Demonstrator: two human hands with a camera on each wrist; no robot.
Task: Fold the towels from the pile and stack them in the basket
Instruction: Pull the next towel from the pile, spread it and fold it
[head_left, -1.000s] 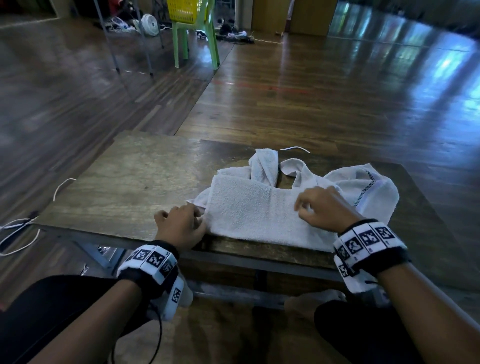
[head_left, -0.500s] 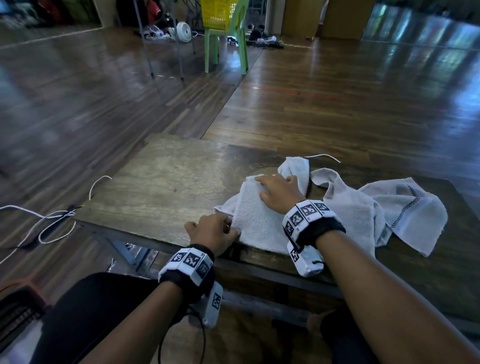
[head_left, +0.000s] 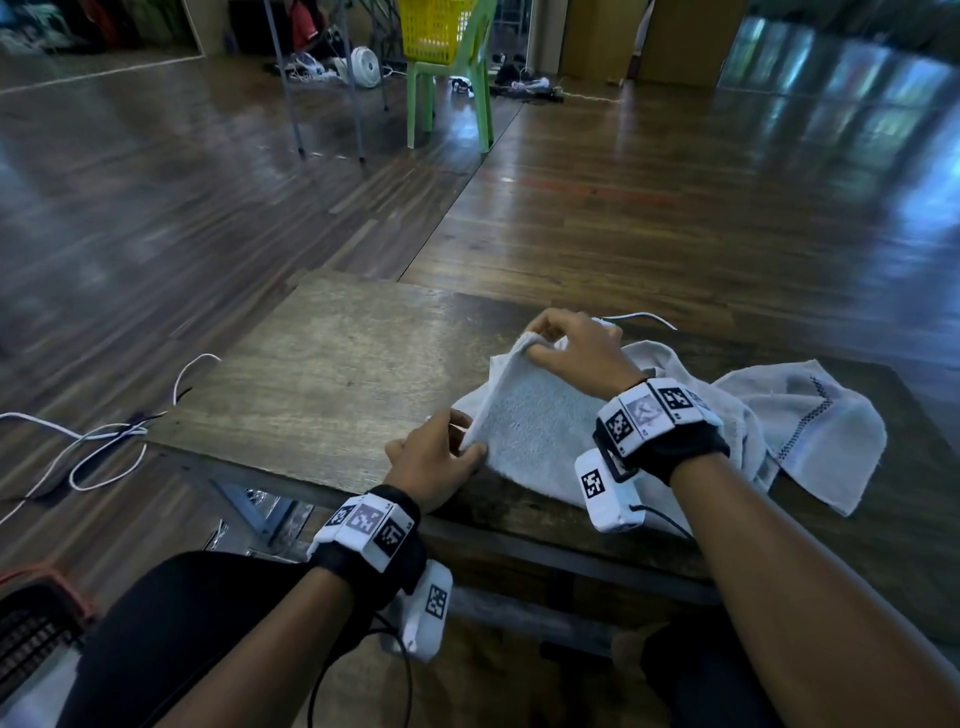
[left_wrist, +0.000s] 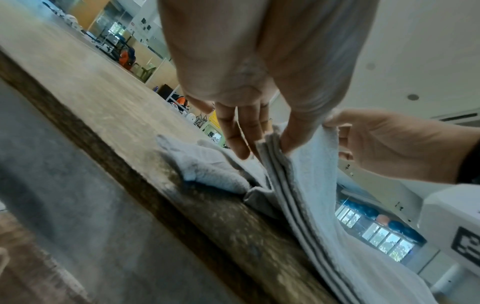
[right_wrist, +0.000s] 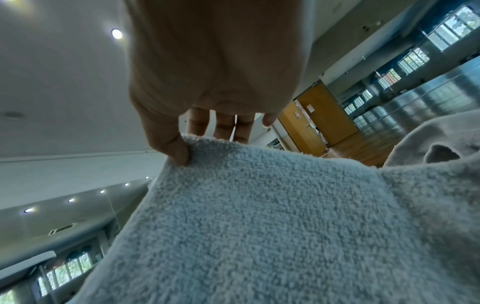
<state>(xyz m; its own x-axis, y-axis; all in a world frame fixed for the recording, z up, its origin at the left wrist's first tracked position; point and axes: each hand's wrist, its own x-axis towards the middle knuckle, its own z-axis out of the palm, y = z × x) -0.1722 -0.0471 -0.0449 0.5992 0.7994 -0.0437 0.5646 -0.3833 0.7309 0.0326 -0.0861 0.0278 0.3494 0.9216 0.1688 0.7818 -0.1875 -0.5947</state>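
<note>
A folded white terry towel (head_left: 535, 421) lies on the low wooden table (head_left: 332, 374), its left edge lifted off the wood. My left hand (head_left: 441, 452) pinches the near left corner, where the left wrist view shows several stacked layers of the towel (left_wrist: 288, 185) between thumb and fingers. My right hand (head_left: 571, 343) pinches the far left corner; in the right wrist view its thumb presses on the towel (right_wrist: 259, 216). Other loose towels (head_left: 810, 426) lie crumpled to the right, partly under the folded one. A dark basket (head_left: 31, 629) with an orange rim shows at the lower left on the floor.
White cables (head_left: 93, 441) trail on the floor left of the table. A green chair (head_left: 452, 78) carrying a yellow basket (head_left: 431, 26) stands far back, beside a small fan (head_left: 366, 65) and metal legs. My knees sit under the table's near edge.
My right hand moved from the towel's right end across to its far left corner and now pinches it. The left edge of the towel has risen off the table. The head view swung left.
</note>
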